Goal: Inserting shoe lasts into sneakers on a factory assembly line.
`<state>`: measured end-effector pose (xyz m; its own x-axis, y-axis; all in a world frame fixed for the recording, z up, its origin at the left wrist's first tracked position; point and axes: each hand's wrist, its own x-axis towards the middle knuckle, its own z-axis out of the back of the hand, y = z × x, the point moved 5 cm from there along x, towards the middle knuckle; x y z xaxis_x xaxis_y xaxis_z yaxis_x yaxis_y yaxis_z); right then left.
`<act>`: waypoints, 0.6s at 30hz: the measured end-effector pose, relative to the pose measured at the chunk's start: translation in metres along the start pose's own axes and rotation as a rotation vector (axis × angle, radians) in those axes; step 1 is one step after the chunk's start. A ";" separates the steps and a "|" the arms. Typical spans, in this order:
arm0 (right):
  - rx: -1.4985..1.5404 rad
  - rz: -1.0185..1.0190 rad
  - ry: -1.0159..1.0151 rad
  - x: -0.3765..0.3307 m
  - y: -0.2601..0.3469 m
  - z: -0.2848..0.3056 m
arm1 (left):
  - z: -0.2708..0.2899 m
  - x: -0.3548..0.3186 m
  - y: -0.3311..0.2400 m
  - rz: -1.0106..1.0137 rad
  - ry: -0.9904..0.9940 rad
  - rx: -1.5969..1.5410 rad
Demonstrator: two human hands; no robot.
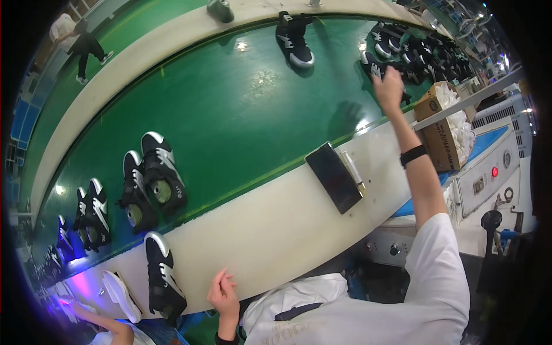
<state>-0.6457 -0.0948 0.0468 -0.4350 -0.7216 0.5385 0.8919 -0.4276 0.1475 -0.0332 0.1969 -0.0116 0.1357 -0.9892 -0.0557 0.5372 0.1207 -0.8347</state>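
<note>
My right hand [389,90] is stretched out to the far right, its fingers closed over a black-and-white sneaker [373,66] at the edge of a group of similar shoes. Part of that shoe is hidden behind the hand. My left hand [223,292] hovers by the near edge of the pale work ledge [247,236], fingers loosely bent and apart, with nothing in them. Left of it, a single black sneaker [163,276] with a silver toe lies on the ledge.
The green conveyor belt [230,115] carries pairs of sneakers [155,178] on the left and another pair [294,41] at the far side. A dark tablet [334,177] lies on the ledge. A cardboard box [440,141] stands right. A co-worker's arm [100,322] shows lower left, near a white sole [122,296].
</note>
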 end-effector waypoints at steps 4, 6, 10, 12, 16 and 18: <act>-0.203 -0.292 0.171 0.012 -0.113 -0.022 | -0.002 0.001 0.000 0.017 -0.044 0.056; -0.204 -0.128 0.223 0.008 -0.131 -0.041 | -0.004 0.000 0.001 0.032 -0.043 0.065; 0.674 -0.163 0.442 0.020 -0.146 -0.099 | -0.003 -0.003 0.001 0.046 -0.063 0.094; 0.367 -0.279 0.373 0.034 -0.159 -0.120 | -0.003 -0.001 -0.001 0.011 -0.081 0.068; 0.778 -0.627 0.539 0.031 -0.144 -0.129 | -0.005 0.003 -0.003 -0.077 -0.086 0.018; 1.228 -0.881 0.705 0.009 -0.108 -0.100 | -0.006 0.002 -0.003 -0.091 -0.088 0.035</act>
<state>-0.7579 -0.1096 -0.0477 -0.4865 -0.7416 -0.4620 -0.2283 -0.4025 0.8865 -0.0396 0.1941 -0.0122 0.1566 -0.9852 0.0691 0.5793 0.0349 -0.8144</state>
